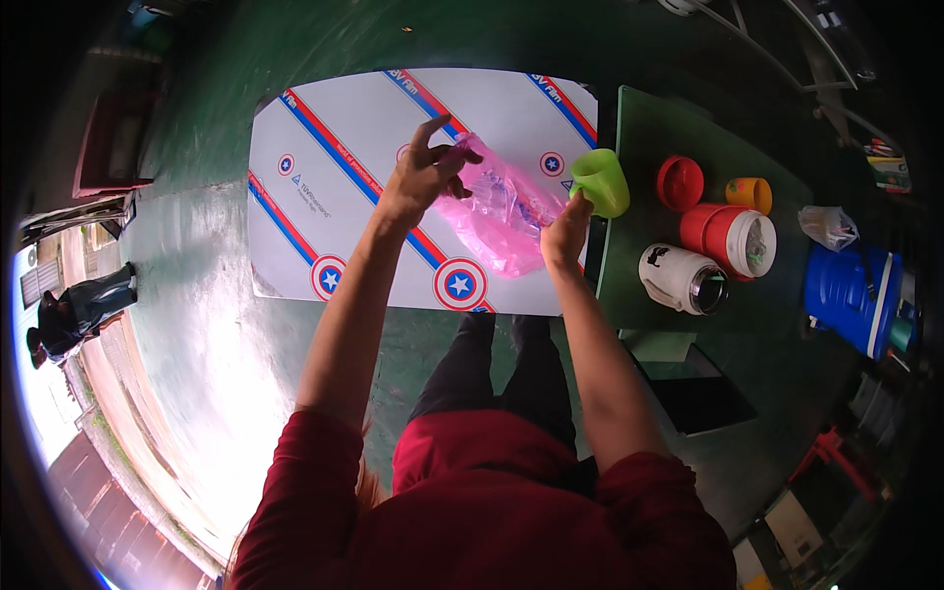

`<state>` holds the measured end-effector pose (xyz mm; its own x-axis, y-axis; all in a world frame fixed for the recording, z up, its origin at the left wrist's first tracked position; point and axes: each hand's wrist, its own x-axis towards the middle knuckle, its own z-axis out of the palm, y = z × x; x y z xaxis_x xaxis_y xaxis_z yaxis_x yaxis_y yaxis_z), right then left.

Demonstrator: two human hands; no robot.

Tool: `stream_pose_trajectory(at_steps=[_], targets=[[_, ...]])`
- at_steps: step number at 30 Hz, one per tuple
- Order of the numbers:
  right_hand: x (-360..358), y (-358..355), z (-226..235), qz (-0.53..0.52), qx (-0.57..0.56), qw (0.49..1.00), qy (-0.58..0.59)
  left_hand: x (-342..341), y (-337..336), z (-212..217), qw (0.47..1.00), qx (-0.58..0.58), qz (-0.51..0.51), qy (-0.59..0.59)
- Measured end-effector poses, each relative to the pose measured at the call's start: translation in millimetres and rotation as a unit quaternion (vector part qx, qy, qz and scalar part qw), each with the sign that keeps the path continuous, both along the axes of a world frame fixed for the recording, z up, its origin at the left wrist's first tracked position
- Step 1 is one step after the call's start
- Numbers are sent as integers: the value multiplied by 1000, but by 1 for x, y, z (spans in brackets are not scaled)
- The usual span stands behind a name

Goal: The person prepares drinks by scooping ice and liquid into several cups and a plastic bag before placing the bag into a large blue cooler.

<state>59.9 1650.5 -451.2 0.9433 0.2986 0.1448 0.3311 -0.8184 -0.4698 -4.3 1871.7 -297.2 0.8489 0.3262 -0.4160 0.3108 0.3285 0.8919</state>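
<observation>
My left hand (428, 180) is over the left edge of a crumpled, see-through pink plastic bag (501, 221), its fingers apart and the index finger stretched out. Some of the fingers touch the bag; whether any film is caught between them is unclear. A light green plastic mug (607, 185) is in my right hand (567, 232), which is closed around its handle at the right edge of the white table. The right side of the bag lies against that hand. Something patterned shows faintly through the pink film, too blurred to name.
The white table (364, 123) bears red and blue stripes. On a green table (649, 138) to its right stand a red cup (678, 184), an orange cup (749, 193), a lying red-and-white jug (728, 239) and a white flask (681, 279). Beyond sits a blue cooler (853, 295). A person (84, 310) stands far left.
</observation>
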Motion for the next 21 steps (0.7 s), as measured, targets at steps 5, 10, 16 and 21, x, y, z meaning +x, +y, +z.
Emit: stream_pose_trajectory(at_steps=[5,10,16,21], targets=[[29,32,123,3,267,954,140,-28,20,46,995,69,13,-72],[36,14,190,39,307,942,130,-54,17,51,993,54,21,-102],[40,-25,184,68,238,938,242,-63,5,29,989,10,-29,-146],[15,8,257,232,25,970,63,-59,1,25,990,32,-7,-137]])
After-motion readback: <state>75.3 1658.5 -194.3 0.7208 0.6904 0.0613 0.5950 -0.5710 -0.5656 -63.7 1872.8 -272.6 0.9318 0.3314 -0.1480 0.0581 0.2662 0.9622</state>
